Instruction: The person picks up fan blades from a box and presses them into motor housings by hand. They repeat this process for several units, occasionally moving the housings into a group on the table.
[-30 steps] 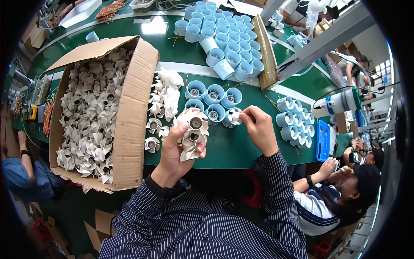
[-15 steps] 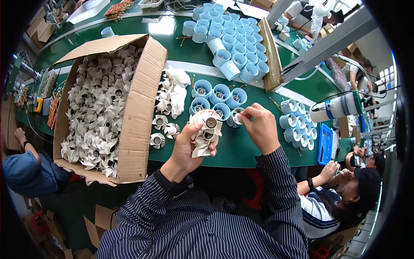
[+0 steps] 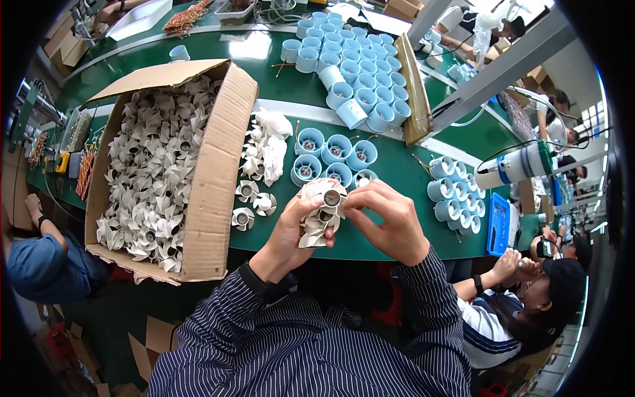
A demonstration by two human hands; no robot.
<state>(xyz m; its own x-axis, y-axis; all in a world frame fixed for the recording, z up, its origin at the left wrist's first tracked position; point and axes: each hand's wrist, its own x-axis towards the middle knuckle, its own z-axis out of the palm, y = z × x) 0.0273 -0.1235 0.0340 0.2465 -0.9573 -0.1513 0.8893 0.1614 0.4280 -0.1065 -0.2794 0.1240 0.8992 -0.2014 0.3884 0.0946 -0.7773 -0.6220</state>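
My left hand [image 3: 286,231] is closed around a small stack of off-white fan impellers [image 3: 324,217], held above the table's front edge. Fingertips of my right hand [image 3: 390,221] pinch the right edge of the top impeller [image 3: 333,197]; the exact contact is partly hidden. Just beyond my hands stands a group of light blue cups [image 3: 337,148] with metal parts inside. The nearest right cup [image 3: 364,178] has a whitish piece in it and is partly covered by my right hand. Left of them lie loose impellers [image 3: 265,204] and a crumpled white plastic bag [image 3: 272,152].
A large cardboard box [image 3: 215,178] full of impellers stands at the left. Many blue cups [image 3: 350,69] fill the back, beside a wooden board [image 3: 411,92]. More cups [image 3: 444,189] and a blue tray [image 3: 498,225] are at the right. Co-workers sit on both sides.
My right hand has drawn back from the nearest right cup, leftward and toward me, to the impellers in my left hand. The left hand still holds the stack, slightly shifted.
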